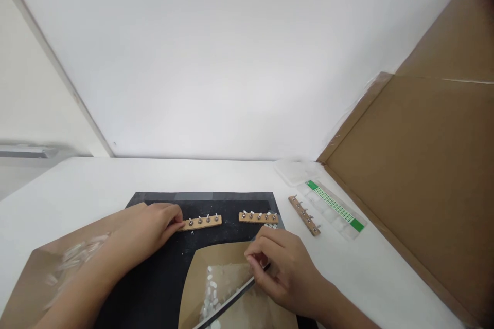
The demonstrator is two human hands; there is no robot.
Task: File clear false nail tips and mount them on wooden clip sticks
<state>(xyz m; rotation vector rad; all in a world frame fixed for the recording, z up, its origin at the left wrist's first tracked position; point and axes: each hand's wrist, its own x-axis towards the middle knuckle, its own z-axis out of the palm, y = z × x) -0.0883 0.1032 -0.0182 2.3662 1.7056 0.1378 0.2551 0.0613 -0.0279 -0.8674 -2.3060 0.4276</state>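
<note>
On the black mat [154, 277] lie two wooden strips with metal clips. My left hand [164, 222] pinches the left end of the left strip [206, 222]. The right strip [258, 217] has small white pieces at its clips. My right hand [283, 270] is closed over a brown tray [196, 280] that holds white oval pieces [213, 285]. A thin dark and silver tool [231, 299] runs from its fingers down across the tray. White pieces [270, 226] also lie just above my right hand.
A third clip strip [304, 216] lies on the white table [96, 180] at the right, beside a clear bag with a green label [335, 205]. Brown paper with clear pieces [77, 257] is under my left forearm. Cardboard [417, 180] stands at the right.
</note>
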